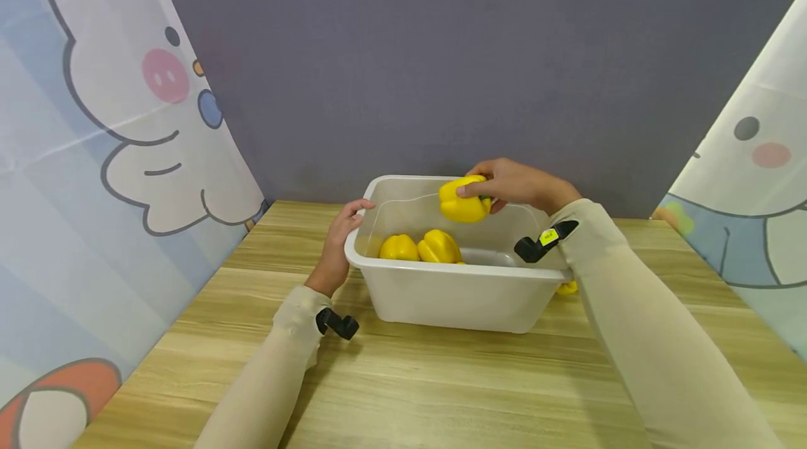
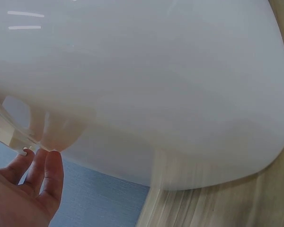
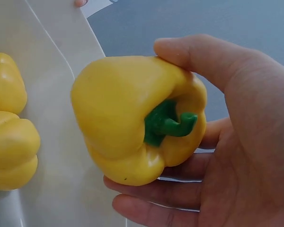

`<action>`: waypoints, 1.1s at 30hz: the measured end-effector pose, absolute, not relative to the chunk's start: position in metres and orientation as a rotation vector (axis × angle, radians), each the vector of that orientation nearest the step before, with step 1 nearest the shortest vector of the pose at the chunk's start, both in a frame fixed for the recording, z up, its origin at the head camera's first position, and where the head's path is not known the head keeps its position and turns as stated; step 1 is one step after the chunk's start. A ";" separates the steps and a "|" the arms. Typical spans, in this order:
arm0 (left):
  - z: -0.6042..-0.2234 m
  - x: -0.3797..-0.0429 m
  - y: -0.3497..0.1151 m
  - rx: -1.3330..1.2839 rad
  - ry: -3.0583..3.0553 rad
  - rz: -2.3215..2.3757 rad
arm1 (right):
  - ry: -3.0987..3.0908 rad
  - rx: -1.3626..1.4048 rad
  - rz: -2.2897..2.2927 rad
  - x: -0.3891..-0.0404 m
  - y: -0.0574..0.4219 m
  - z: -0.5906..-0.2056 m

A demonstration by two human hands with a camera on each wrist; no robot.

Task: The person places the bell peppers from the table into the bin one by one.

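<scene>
Over the right part of a white plastic bin [image 1: 454, 298], my right hand [image 1: 518, 184] grips a yellow bell pepper [image 1: 463, 200] between thumb and fingers. Its green stem [image 3: 180, 125] faces my palm in the right wrist view. Two more yellow bell peppers lie side by side at the bin's left: one pepper [image 1: 398, 248] by the left wall, another pepper [image 1: 439, 246] beside it. My left hand [image 1: 337, 242] holds the bin's left rim, fingers over the edge; in the left wrist view its fingertips [image 2: 53, 163] are bent at the rim.
The bin stands on a wood-grain table [image 1: 403, 386]. Part of another yellow object [image 1: 567, 288] shows past the bin's right end, mostly hidden by the right sleeve. A grey panel [image 1: 441, 64] rises behind, with cartoon-printed sheets [image 1: 126, 176] at both sides.
</scene>
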State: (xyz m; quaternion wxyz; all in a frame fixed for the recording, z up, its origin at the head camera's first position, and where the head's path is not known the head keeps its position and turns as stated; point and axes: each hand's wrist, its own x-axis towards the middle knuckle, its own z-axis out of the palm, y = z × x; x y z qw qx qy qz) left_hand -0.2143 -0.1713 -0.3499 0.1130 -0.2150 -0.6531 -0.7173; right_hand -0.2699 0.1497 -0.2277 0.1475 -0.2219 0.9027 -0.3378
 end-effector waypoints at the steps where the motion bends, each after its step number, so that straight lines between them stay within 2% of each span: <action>1: -0.350 -0.214 -0.171 -0.630 -1.917 -2.105 | 2.592 -0.637 -0.963 -0.270 0.150 -0.228; 33: -0.351 -0.213 -0.176 -0.652 -1.943 -2.061 | 2.373 -0.735 -0.827 -0.261 0.146 -0.234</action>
